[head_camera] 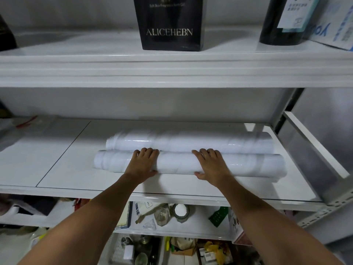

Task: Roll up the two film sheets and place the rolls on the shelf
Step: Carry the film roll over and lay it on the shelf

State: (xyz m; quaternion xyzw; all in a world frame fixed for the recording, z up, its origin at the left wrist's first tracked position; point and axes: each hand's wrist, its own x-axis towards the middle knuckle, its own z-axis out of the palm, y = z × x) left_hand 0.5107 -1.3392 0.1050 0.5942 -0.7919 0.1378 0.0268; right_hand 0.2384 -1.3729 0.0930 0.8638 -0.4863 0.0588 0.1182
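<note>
My left hand (142, 163) and right hand (212, 165) grip the near roll (177, 163), fingers curled over it, the second roll (181, 140) lying just beyond my fingertips on the shelf (63, 165).

White shelving fills the view. The upper shelf (76, 73) carries a black box (168, 25) lettered ALICEHEBN, with a dark bottle (277, 25) to its right, against a pale wall (76, 12). The middle shelf (57, 169) is glossy white. Below, a cluttered lower shelf (200, 225) holds a glass jar (180, 210) and a green packet (218, 216). A perforated metal upright (328, 204) stands at right.

Left grip (142, 163), right grip (212, 165): both curled
</note>
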